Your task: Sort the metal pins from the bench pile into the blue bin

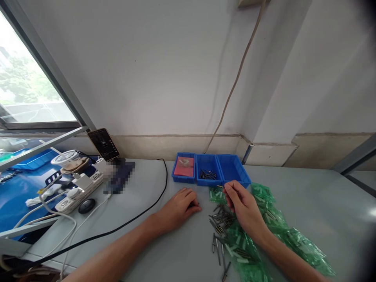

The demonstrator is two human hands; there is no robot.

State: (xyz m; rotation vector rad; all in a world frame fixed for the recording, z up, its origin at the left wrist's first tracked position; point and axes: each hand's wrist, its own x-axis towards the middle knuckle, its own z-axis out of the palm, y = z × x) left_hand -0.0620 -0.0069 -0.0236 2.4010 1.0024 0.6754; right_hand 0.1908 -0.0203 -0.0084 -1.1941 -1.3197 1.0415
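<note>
My right hand (239, 199) is closed in a pinch at the front of the blue bins, with a slim metal pin (220, 186) showing at its fingertips. Below it lies a loose pile of metal pins (221, 219), some dark and some brassy at one end. My left hand (179, 207) rests on the table left of the pile, fingers curled in; what they hold, if anything, is hidden. Dark pins also lie in the middle blue bin (208, 160). Green plastic bags (245, 250) with more pins and white pieces lie under and beside my right forearm.
The left blue bin (183, 179) holds a red packet; the right blue bin (233, 166) stands beside the middle one. A black cable (132, 217) crosses the table. Further left are a power strip (85, 192), a black mouse-like object (87, 205) and a propped phone (103, 144).
</note>
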